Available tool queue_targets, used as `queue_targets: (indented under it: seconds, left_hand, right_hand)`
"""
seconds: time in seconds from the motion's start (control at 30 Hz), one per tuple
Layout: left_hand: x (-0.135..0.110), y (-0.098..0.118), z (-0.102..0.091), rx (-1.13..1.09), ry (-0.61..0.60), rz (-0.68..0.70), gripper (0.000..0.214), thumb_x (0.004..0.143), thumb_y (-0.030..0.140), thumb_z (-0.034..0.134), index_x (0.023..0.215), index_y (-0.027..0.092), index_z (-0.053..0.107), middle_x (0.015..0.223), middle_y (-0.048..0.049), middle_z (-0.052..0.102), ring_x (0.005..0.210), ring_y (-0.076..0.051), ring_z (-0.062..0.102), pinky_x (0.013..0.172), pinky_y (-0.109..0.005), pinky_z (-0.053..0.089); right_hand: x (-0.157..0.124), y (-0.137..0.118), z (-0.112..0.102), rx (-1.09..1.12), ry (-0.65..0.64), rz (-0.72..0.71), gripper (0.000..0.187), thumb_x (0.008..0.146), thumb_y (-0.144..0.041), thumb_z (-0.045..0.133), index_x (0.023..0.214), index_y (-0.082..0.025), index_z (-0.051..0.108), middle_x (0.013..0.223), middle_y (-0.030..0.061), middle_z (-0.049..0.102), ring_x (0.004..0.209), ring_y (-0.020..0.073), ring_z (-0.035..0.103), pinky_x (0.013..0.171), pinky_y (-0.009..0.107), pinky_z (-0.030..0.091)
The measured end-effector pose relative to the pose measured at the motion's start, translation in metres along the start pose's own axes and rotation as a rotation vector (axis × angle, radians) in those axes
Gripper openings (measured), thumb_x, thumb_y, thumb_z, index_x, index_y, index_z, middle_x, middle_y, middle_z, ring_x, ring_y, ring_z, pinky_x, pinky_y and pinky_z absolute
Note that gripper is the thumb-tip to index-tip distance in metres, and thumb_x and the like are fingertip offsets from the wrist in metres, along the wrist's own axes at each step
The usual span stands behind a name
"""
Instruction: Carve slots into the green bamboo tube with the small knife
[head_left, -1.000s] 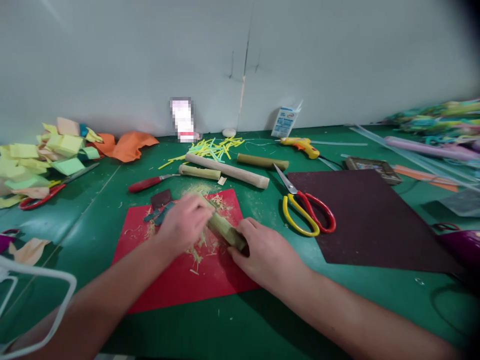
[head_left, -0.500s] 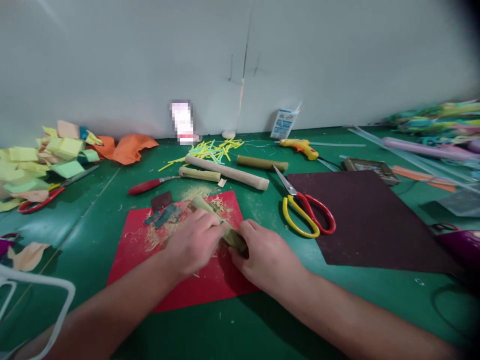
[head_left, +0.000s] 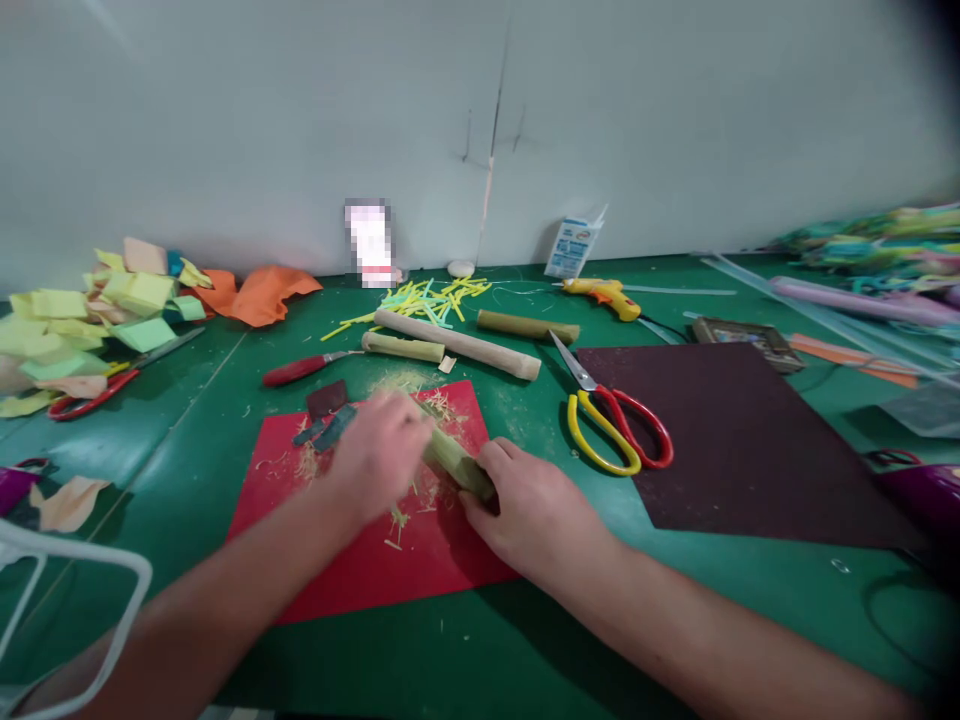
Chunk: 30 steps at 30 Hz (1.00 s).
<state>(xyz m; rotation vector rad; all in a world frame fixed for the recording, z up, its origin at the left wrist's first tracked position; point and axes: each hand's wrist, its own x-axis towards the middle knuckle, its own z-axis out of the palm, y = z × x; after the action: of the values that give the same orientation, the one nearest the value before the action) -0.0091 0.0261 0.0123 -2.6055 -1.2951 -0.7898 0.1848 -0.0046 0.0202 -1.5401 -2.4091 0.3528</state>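
A pale green bamboo piece [head_left: 454, 456] lies at a slant over the red sheet [head_left: 360, 575], with thin shavings around it. My right hand [head_left: 525, 500] is closed around its near end, thumb and fingers on either side. Over the far end is my left hand [head_left: 382, 445], blurred by motion, its fingers bent together; whatever they pinch is hidden. Dark scraps [head_left: 326, 428] that look like sandpaper lie just beyond the left hand. Behind them rests a red-handled carving tool [head_left: 296, 370].
More stick pieces [head_left: 457, 343] lie behind the hands. Scissors [head_left: 619, 430] with red and yellow handles touch a dark brown sheet [head_left: 727, 430] on the right. A yellow glue gun [head_left: 604, 297] is farther back. Folded papers [head_left: 112, 310] pile up at left, near a white frame [head_left: 112, 560].
My left hand has slid away from me and left along the bamboo, uncovering its middle. My right hand keeps its hold. The view has shifted slightly.
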Motion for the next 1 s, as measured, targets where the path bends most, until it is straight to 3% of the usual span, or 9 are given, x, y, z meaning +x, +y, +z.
queue_targets:
  seconds: [0.1,0.23,0.4,0.53,0.6,0.7,0.87,0.97,1.0]
  left_hand:
    - [-0.003,-0.002,0.0,-0.062,-0.043,0.082,0.022,0.09,0.021,0.044,0.083,0.017,0.064,0.079,-0.0047,0.057,0.078,-0.017,0.047,0.069,-0.033,0.042]
    - [-0.002,-0.009,-0.001,0.057,0.104,-0.054,0.023,0.088,0.022,0.048,0.073,0.014,0.064,0.077,-0.0061,0.055,0.075,-0.017,0.044,0.067,-0.032,0.04]
    - [-0.001,-0.005,0.001,-0.022,-0.018,0.049,0.022,0.089,0.021,0.047,0.075,0.015,0.063,0.076,-0.004,0.055,0.076,-0.016,0.045,0.069,-0.031,0.04]
    - [0.0,-0.01,0.001,0.085,0.097,-0.052,0.024,0.089,0.022,0.048,0.072,0.015,0.063,0.077,-0.0056,0.054,0.076,-0.017,0.044,0.068,-0.032,0.04]
    - [0.0,-0.007,0.001,0.08,0.063,-0.028,0.027,0.089,0.021,0.046,0.069,0.014,0.062,0.074,-0.0055,0.054,0.075,-0.017,0.043,0.067,-0.032,0.04]
    - [-0.001,-0.001,0.001,-0.022,-0.048,0.07,0.022,0.09,0.02,0.044,0.081,0.015,0.064,0.075,-0.0043,0.055,0.074,-0.016,0.044,0.066,-0.03,0.04]
    - [0.0,-0.005,0.001,0.071,0.095,-0.05,0.029,0.09,0.022,0.044,0.07,0.015,0.063,0.074,-0.0056,0.054,0.074,-0.017,0.043,0.066,-0.033,0.04]
    - [-0.001,-0.006,0.001,-0.023,-0.062,0.06,0.023,0.09,0.02,0.043,0.083,0.016,0.064,0.076,-0.0047,0.055,0.076,-0.017,0.046,0.068,-0.032,0.04]
    - [-0.001,-0.007,0.001,-0.043,-0.043,0.079,0.022,0.09,0.02,0.044,0.084,0.017,0.065,0.077,-0.0046,0.055,0.076,-0.017,0.046,0.067,-0.032,0.04]
  right_hand:
    - [0.0,0.001,-0.001,0.006,0.0,-0.005,0.008,0.076,-0.027,0.052,0.077,-0.02,0.047,0.077,-0.0002,0.053,0.062,0.0118,0.047,0.052,0.027,0.027]
    - [0.0,0.002,-0.001,-0.014,0.009,-0.008,0.009,0.077,-0.029,0.05,0.075,-0.02,0.048,0.075,-0.0001,0.052,0.062,0.0121,0.047,0.052,0.027,0.027]
    - [0.0,0.003,0.001,-0.038,0.021,-0.016,0.009,0.077,-0.028,0.049,0.075,-0.02,0.049,0.074,-0.0001,0.052,0.062,0.0121,0.047,0.052,0.027,0.026]
    - [0.0,0.002,0.001,-0.05,0.031,-0.017,0.009,0.077,-0.028,0.049,0.075,-0.02,0.049,0.074,0.0001,0.052,0.062,0.0126,0.048,0.052,0.027,0.027]
    - [0.0,0.002,0.0,-0.055,0.03,-0.017,0.009,0.076,-0.028,0.049,0.074,-0.02,0.049,0.074,0.0001,0.053,0.062,0.0126,0.048,0.052,0.027,0.026]
    - [0.0,0.001,0.0,-0.059,0.029,-0.016,0.009,0.076,-0.028,0.049,0.075,-0.02,0.05,0.075,0.0002,0.054,0.062,0.0125,0.048,0.051,0.027,0.026]
    - [0.0,0.002,-0.001,-0.072,0.022,-0.021,0.01,0.077,-0.029,0.048,0.075,-0.02,0.05,0.075,0.0006,0.054,0.063,0.0129,0.049,0.051,0.027,0.026]
    - [0.0,0.002,-0.001,-0.069,0.015,-0.022,0.01,0.077,-0.029,0.049,0.076,-0.019,0.05,0.075,0.0004,0.054,0.062,0.0127,0.049,0.05,0.027,0.025]
    - [0.0,0.002,-0.001,-0.069,0.015,-0.022,0.01,0.077,-0.029,0.048,0.076,-0.019,0.05,0.075,0.0003,0.054,0.061,0.0127,0.049,0.05,0.028,0.025]
